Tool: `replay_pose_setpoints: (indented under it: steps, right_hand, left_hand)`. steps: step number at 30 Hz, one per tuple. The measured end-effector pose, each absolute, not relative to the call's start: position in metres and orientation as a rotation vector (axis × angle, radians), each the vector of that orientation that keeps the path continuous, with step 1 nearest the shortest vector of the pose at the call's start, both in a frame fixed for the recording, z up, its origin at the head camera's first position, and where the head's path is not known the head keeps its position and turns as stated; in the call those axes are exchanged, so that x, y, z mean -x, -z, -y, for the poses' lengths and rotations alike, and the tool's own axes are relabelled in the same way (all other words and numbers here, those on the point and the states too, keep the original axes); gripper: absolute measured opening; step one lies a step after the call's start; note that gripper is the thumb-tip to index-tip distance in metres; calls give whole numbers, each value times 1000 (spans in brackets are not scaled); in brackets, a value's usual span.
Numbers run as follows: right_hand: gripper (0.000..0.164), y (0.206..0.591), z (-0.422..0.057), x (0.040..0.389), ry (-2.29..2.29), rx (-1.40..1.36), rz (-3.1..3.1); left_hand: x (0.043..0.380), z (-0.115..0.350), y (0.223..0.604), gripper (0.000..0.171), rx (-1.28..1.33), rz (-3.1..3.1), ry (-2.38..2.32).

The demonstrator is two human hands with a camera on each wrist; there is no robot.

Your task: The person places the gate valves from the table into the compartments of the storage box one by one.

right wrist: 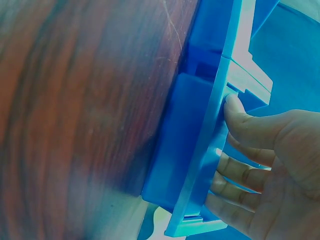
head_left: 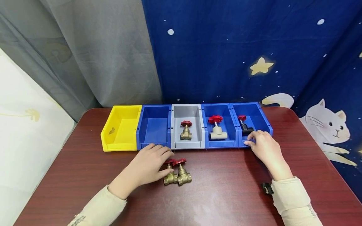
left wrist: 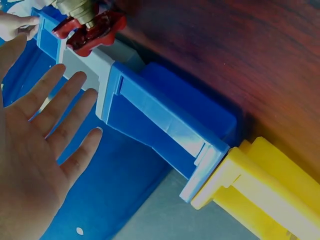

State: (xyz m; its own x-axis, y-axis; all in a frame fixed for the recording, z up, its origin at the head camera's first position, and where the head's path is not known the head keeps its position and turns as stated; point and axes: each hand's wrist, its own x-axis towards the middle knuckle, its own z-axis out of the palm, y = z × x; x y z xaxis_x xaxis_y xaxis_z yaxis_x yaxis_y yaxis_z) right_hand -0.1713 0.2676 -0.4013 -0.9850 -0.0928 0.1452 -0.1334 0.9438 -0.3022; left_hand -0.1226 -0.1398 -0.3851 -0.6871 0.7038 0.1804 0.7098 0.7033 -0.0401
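Two brass gate valves with red handwheels, the left one (head_left: 170,178) and the right one (head_left: 184,175), stand side by side on the table. Close to them is my left hand (head_left: 148,164), its fingers spread and holding nothing; in the left wrist view a red handwheel (left wrist: 97,32) shows beyond the fingertips. My right hand (head_left: 264,146) reaches over the front lip of the rightmost blue bin (head_left: 267,124), fingers loosely bent. Inside that bin, just beyond the fingers, lies a black valve (head_left: 247,130) with a red handle. In the right wrist view the thumb is by the rim.
Along the row, a grey bin (head_left: 176,144) holds a brass valve (head_left: 185,134), and a blue bin (head_left: 207,143) holds a beige valve (head_left: 218,133). Another blue bin (head_left: 155,125) and a yellow bin (head_left: 124,125) stand at left. Curtains (head_left: 226,47) hang behind the table.
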Motion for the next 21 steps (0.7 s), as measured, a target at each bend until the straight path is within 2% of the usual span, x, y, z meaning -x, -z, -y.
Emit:
replay_pose_setpoints:
  steps: [21]
  right_hand:
    - [18,401,-267,171,-474,-175,2964]
  left_hand:
    - [114,138,406,78,1086,2857,30]
